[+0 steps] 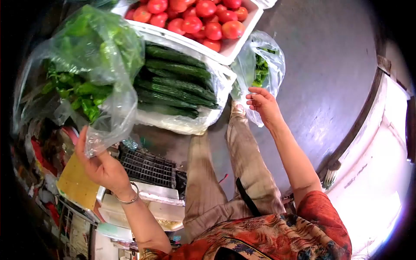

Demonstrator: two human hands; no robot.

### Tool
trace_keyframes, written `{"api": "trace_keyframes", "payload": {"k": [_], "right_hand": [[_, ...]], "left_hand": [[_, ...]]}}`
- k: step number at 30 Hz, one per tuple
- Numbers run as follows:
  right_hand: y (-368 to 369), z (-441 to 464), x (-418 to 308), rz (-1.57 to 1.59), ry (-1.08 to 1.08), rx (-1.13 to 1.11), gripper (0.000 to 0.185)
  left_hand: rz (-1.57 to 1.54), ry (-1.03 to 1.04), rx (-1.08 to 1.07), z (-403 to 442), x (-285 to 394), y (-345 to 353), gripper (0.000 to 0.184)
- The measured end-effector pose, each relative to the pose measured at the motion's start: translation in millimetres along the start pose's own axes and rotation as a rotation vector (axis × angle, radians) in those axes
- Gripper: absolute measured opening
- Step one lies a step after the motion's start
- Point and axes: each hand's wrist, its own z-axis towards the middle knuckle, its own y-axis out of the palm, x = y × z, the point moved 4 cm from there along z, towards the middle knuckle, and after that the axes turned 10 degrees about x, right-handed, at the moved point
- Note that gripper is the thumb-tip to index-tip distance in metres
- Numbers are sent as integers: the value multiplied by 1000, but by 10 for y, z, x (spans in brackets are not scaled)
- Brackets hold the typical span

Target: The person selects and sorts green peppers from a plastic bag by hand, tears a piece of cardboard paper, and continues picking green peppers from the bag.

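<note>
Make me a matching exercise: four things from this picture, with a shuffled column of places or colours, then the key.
1. Larger bag of greens
2. Tomatoes
3. Cucumbers
4. Smaller bag of greens

A. Red, heaped in a white box
B. Near the right hand
C. Touching the left hand
D. Dark green, lying side by side

Pairs: 1-C, 2-A, 3-D, 4-B

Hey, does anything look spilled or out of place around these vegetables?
Nothing looks spilled: the tomatoes and cucumbers sit in white boxes. The one oddity is the bag of greens by the right hand: it seems to lie on the floor, outside the boxes.
</note>
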Motion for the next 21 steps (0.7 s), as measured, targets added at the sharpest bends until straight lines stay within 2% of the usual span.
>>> {"api": "trace_keyframes", "payload": {"k": [1, 5, 6, 7, 9, 10, 13, 15, 16, 18, 19, 20, 21], "right_hand": [[-194, 153, 112, -49, 12, 57, 28], [-574, 734, 264, -141, 27, 102, 37], [-612, 874, 255, -137, 36, 107, 37], [-635, 1016, 242, -190, 16, 79, 40], [-660, 1298, 234, -275, -6, 45, 50], [-673, 1418, 229, -285, 2, 47, 52], [-745, 1826, 276, -312, 11, 34, 59], [-817, 1982, 309, -329, 10, 21, 63], [-845, 2014, 279, -392, 25, 27, 66], [-947, 2073, 183, -457, 41, 26, 79], [-1045, 2132, 150, -457, 45, 27, 79], [-1169, 2222, 42, -520, -144, 102, 84], [-1298, 2316, -58, -580, -335, 176, 90]], "left_hand": [[-8, 17, 46, -54, 38, 70, 37], [5, 37, -9, -244, 92, 386, 48], [160, 138, 22, -280, 167, 452, 51], [166, 137, 8, -337, 182, 531, 51], [252, 300, 30, -456, 261, 680, 52], [308, 314, 1, -537, 321, 785, 54], [272, 416, -20, -745, 457, 1197, 52], [280, 471, -223, -927, 630, 1516, 46], [80, 341, -348, -1082, 668, 1761, 38], [-96, 197, -717, -1464, 849, 2328, 40], [-212, 194, -874, -1651, 959, 2651, 41], [-364, 168, -865, -1938, 901, 2933, 39], [-323, 144, -1017, -2074, 916, 3223, 36]]}}
